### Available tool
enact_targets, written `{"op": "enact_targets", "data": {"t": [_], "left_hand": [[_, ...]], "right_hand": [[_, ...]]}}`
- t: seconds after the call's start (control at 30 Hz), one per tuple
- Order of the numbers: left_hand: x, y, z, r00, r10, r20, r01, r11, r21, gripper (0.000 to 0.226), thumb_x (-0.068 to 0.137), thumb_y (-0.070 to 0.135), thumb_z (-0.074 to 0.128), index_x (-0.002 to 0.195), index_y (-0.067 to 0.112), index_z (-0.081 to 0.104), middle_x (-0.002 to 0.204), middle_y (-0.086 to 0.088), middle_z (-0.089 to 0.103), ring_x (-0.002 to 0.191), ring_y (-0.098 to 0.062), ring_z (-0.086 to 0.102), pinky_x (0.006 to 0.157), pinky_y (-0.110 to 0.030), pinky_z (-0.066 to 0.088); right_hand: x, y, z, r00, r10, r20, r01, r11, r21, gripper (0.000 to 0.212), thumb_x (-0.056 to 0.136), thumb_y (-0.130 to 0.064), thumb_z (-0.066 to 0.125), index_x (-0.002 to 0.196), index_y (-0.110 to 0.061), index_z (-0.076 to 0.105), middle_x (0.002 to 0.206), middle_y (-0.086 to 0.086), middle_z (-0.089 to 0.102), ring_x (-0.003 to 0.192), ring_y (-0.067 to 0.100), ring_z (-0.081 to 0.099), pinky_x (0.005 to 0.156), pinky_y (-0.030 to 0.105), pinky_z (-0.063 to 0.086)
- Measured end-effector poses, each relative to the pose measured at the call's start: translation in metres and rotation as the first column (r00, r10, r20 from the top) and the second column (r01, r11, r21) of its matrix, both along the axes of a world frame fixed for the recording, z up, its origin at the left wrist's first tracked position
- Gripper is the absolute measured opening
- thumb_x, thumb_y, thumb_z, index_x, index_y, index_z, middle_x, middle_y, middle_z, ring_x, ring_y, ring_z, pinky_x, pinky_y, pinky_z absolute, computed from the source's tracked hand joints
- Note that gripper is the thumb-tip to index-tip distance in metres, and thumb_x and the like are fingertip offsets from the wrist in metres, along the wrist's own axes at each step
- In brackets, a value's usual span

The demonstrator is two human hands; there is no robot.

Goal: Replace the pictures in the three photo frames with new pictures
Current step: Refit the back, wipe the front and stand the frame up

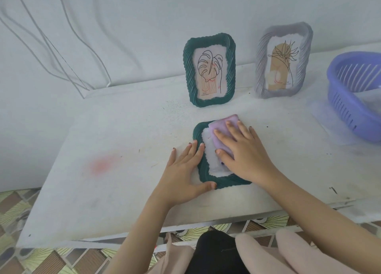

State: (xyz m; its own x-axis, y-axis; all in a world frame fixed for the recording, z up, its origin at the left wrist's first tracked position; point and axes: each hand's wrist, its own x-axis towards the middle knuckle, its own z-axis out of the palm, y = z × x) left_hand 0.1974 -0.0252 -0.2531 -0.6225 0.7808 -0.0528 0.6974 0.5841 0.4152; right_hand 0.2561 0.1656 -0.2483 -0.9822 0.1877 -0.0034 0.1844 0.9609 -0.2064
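A dark green frame (206, 174) lies flat on the white table (123, 150), its pale inside showing. My left hand (185, 170) rests with straight fingers on the frame's left edge, thumb at its near corner. My right hand (241, 150) lies flat on a purple cloth (224, 123) that covers the frame's upper right part. Behind, a second green frame (209, 69) stands upright with a leaf line drawing. A grey frame (283, 60) stands to its right with a plant drawing.
A purple slotted plastic basket (350, 100) sits at the table's right end on a thin sheet. White cables (61, 53) hang down the wall at the left. A pink stain (101, 164) marks the table's left part. Patterned floor tiles show below the near edge.
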Motion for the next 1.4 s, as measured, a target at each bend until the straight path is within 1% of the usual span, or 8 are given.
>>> {"op": "enact_targets", "data": {"t": [0.27,0.4,0.63,0.73,0.83,1.03,1.2,1.4], "left_hand": [[0.002,0.000,-0.001,0.999,0.019,-0.047,-0.018,1.000,0.014,0.104,0.065,0.082,0.027,0.147,0.025,-0.004,0.149,0.017,-0.013,0.140,0.003,-0.011,0.114,-0.027,-0.015],[0.002,-0.001,-0.001,0.999,0.013,-0.040,-0.013,1.000,0.015,0.105,0.065,0.083,0.028,0.148,0.026,-0.004,0.150,0.016,-0.011,0.141,0.002,-0.010,0.115,-0.029,-0.013],[0.003,0.000,-0.001,0.999,0.012,-0.049,-0.011,1.000,0.025,0.105,0.066,0.082,0.028,0.148,0.025,-0.002,0.150,0.016,-0.010,0.141,0.002,-0.009,0.115,-0.030,-0.013],[0.003,0.000,0.000,0.999,0.012,-0.052,-0.011,1.000,0.024,0.106,0.065,0.082,0.027,0.148,0.024,-0.001,0.148,0.017,-0.011,0.140,0.003,-0.009,0.115,-0.029,-0.013],[0.003,0.001,0.000,0.998,0.021,-0.052,-0.020,1.000,0.021,0.106,0.064,0.082,0.028,0.148,0.025,0.000,0.148,0.017,-0.010,0.140,0.003,-0.007,0.115,-0.029,-0.013],[0.004,0.000,0.000,0.999,0.020,-0.039,-0.019,1.000,0.024,0.104,0.066,0.081,0.030,0.148,0.026,-0.002,0.150,0.017,-0.010,0.141,0.002,-0.008,0.115,-0.030,-0.013],[0.005,0.000,0.000,0.998,0.029,-0.046,-0.028,0.999,0.027,0.104,0.066,0.081,0.029,0.148,0.026,-0.002,0.150,0.017,-0.010,0.141,0.003,-0.008,0.115,-0.029,-0.013],[0.005,0.001,-0.002,0.998,0.045,-0.049,-0.043,0.998,0.045,0.105,0.065,0.081,0.030,0.149,0.024,0.002,0.149,0.018,-0.008,0.140,0.005,-0.006,0.115,-0.027,-0.011]], "right_hand": [[0.041,-0.007,0.005,0.969,0.243,-0.036,-0.245,0.959,-0.145,0.058,0.085,-0.050,0.019,0.137,-0.036,0.040,0.153,-0.003,0.026,0.144,0.017,0.012,0.112,0.035,0.013],[0.047,0.012,0.013,0.982,0.188,-0.011,-0.188,0.976,-0.111,0.057,0.083,-0.052,0.017,0.134,-0.044,0.040,0.151,-0.008,0.030,0.143,0.010,0.014,0.114,0.038,0.007],[-0.016,0.008,0.011,0.983,0.172,-0.068,-0.171,0.985,0.013,0.062,0.083,-0.046,0.018,0.132,-0.025,0.048,0.141,0.006,0.043,0.137,0.024,0.026,0.110,0.045,0.016],[-0.002,-0.002,0.010,0.970,0.232,-0.070,-0.237,0.970,-0.063,0.046,0.089,-0.038,0.033,0.130,-0.025,0.049,0.141,0.001,0.040,0.136,0.019,0.025,0.113,0.047,0.015],[0.022,-0.001,0.013,0.956,0.283,-0.075,-0.287,0.957,-0.050,0.054,0.084,-0.046,0.023,0.128,-0.028,0.050,0.139,-0.004,0.042,0.135,0.016,0.029,0.113,0.045,0.018],[0.007,0.017,0.014,0.987,0.163,-0.005,-0.163,0.986,0.034,0.047,0.095,-0.044,0.026,0.140,-0.035,0.033,0.153,-0.002,0.024,0.143,0.016,0.012,0.114,0.046,0.006],[-0.012,0.012,0.004,0.987,0.146,-0.072,-0.147,0.989,-0.004,0.069,0.081,-0.051,0.010,0.136,-0.027,0.043,0.148,0.004,0.034,0.140,0.025,0.019,0.110,0.047,0.020],[0.033,-0.004,0.005,0.954,0.282,-0.102,-0.292,0.952,-0.092,0.049,0.089,-0.044,0.027,0.128,-0.030,0.051,0.137,-0.002,0.045,0.136,0.017,0.026,0.104,0.040,0.027]]}}
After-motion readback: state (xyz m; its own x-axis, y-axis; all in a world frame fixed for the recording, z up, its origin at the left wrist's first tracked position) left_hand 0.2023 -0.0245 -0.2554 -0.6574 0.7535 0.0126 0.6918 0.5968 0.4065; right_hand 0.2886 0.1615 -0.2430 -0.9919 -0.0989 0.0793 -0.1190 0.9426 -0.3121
